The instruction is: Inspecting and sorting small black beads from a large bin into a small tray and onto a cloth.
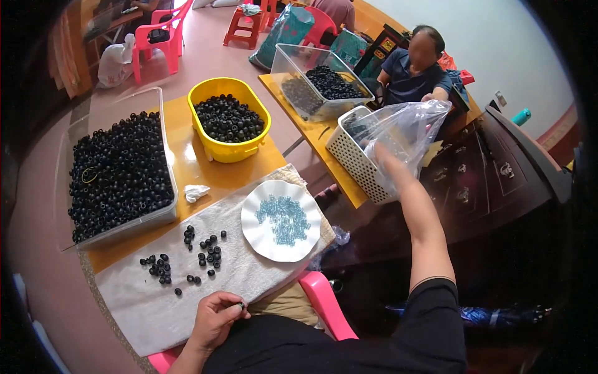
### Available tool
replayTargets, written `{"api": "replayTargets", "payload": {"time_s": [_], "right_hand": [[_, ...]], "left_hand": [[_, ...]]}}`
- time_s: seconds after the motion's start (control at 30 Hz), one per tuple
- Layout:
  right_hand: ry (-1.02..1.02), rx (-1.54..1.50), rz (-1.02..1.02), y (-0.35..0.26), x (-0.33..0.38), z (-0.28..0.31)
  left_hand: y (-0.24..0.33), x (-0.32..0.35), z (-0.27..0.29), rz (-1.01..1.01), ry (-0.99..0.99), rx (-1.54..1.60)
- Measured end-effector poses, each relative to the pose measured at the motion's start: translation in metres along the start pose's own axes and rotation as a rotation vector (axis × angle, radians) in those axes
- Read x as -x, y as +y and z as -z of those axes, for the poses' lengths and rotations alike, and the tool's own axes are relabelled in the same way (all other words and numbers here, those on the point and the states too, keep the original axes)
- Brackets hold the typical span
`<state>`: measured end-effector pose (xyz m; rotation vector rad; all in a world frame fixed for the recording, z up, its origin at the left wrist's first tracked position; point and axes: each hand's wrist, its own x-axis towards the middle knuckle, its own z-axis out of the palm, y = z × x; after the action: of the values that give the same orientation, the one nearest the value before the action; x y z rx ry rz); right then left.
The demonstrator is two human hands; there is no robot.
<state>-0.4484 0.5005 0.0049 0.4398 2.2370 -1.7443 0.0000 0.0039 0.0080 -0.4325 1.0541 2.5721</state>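
My left hand (215,316) is closed near the table's front edge, with a small black bead-like part (241,306) pinched between thumb and fingers. My right arm stretches far to the right. At its end my right hand (381,153) reaches into a transparent plastic bag (414,128) in a white perforated basket (358,161); the bag and basket hide its fingers. Several loose black parts (210,255) lie scattered on a pale towel (134,311) before me. Beside them, a white scalloped plate (258,240) carries a heap of small translucent bluish pieces (285,218).
A large transparent bin (169,187) of black parts stands at left, near a yellow tub (260,112) of more. A crumpled tissue (195,192) lies between. Another transparent bin (293,59) sits beyond the basket. A person (414,78) across there has a hand at the bag. My chair (324,302) is pink.
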Motion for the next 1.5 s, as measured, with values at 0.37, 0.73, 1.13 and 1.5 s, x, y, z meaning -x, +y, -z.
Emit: {"api": "replayTargets", "payload": {"time_s": [0.37,0.73,1.13,1.5], "right_hand": [[0.192,0.952,0.451,-0.048,0.068,0.009],[0.193,0.373,0.133,-0.089,0.108,0.0],[0.235,0.208,0.054,-0.09,0.118,0.004],[0.175,0.148,0.085,-0.081,0.112,0.018]], "left_hand": [[0.002,-0.002,-0.001,0.025,-0.03,0.026],[0.002,-0.002,0.005,0.045,-0.079,0.04],[0.001,-0.002,0.004,0.037,-0.067,0.05],[0.001,-0.003,0.003,0.045,-0.079,0.017]]}}
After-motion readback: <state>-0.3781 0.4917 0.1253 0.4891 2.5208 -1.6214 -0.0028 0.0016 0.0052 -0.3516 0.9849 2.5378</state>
